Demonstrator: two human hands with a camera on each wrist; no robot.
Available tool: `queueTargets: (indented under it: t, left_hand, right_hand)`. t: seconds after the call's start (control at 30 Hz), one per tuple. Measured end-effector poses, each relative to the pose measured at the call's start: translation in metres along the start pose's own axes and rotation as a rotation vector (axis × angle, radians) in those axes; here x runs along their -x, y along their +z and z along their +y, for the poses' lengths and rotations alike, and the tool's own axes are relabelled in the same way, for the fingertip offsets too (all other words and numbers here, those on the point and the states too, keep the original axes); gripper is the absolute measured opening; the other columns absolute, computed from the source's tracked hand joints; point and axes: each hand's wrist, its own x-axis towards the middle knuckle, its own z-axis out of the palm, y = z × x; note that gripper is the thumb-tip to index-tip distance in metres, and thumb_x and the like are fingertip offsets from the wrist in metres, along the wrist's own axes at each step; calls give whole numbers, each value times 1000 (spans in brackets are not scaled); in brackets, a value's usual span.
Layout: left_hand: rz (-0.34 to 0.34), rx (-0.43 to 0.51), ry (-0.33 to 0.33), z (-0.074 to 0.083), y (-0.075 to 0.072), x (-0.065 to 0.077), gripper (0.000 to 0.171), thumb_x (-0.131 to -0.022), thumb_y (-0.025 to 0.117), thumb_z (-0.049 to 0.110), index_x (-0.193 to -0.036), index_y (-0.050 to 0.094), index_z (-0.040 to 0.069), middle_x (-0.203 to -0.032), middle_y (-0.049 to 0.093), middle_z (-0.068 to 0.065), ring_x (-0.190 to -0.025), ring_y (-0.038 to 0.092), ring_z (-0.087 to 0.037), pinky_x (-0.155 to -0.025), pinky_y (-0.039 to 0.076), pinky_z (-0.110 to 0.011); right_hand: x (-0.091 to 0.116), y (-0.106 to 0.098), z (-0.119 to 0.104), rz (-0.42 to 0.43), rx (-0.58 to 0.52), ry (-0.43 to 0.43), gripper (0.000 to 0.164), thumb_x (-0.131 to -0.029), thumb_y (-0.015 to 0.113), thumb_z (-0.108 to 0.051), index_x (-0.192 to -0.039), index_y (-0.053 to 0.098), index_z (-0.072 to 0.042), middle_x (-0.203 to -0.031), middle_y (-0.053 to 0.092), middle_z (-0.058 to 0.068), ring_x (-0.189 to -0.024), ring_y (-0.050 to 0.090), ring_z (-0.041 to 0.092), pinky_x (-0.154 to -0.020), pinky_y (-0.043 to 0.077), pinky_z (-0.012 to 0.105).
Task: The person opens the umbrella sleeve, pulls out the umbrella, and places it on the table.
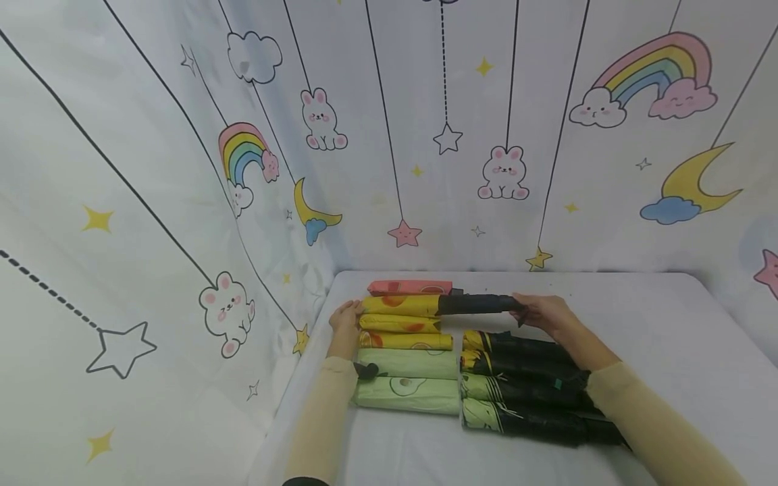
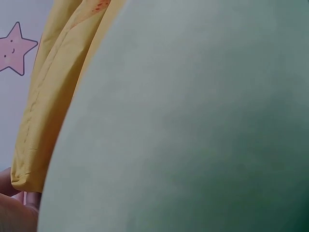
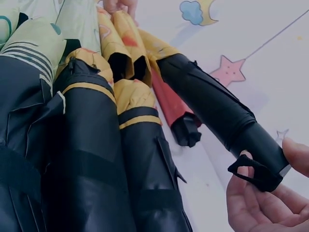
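Note:
A rolled black umbrella (image 1: 477, 304) with a yellow, fruit-printed cover (image 1: 401, 306) over its left half lies level across both hands. At the cover's left end, the left hand (image 1: 346, 317) grips the yellow fabric; in the left wrist view its fingertips (image 2: 33, 199) hold the corner. The right hand (image 1: 543, 312) pinches the umbrella's black end, thumb on one side and fingers on the other, beside a black strap loop (image 3: 260, 176). Blurred pale green fills most of the left wrist view.
Two yellow covers (image 1: 400, 324) and two pale green ones (image 1: 407, 395) lie stacked in front, on the white table (image 1: 668, 324). Several rolled black umbrellas (image 1: 535, 424) with green or yellow tops lie to their right. A red cover (image 1: 410, 287) lies behind.

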Motion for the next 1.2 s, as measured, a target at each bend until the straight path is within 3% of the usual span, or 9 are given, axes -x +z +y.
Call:
queueTargets:
  t: [0.4,0.7,0.93,1.2]
  left_hand:
    - [26,50,23,-7,5,-9,52,-97,59,-16,-147,48,-13,-145,55,-31,-137,56,-36,-104,56,-31]
    - [8,-10,36,-7,4,-6,51,-99,59,-13,-148,48,-11,-147,55,-29,-137,56,-34,-108,53,-33]
    - [3,-37,23,-5,4,-2,52,-100,59,-9,-151,46,-7,-148,56,-25,-138,56,-31,-108,53,-31]
    - [-7,-43,15,-2,3,3,53,-100,58,-9,-152,46,-5,-150,55,-22,-139,54,-29,-111,50,-31]
  right_hand:
    - [6,-17,5,6,71,-18,49,-98,75,-36,-129,62,0,-95,80,0,-95,77,14,-80,62,22]
    - [10,-23,4,-10,9,-36,7,-100,74,-28,-100,75,-21,-92,80,2,-90,77,14,-79,63,24]
    - [15,-25,2,-7,4,-34,11,-101,73,-27,-104,76,-17,-93,80,4,-92,78,17,-80,63,26]
    - [20,-31,3,-14,34,-35,11,-101,72,-30,-102,74,-20,-94,80,1,-96,77,16,-81,62,24]
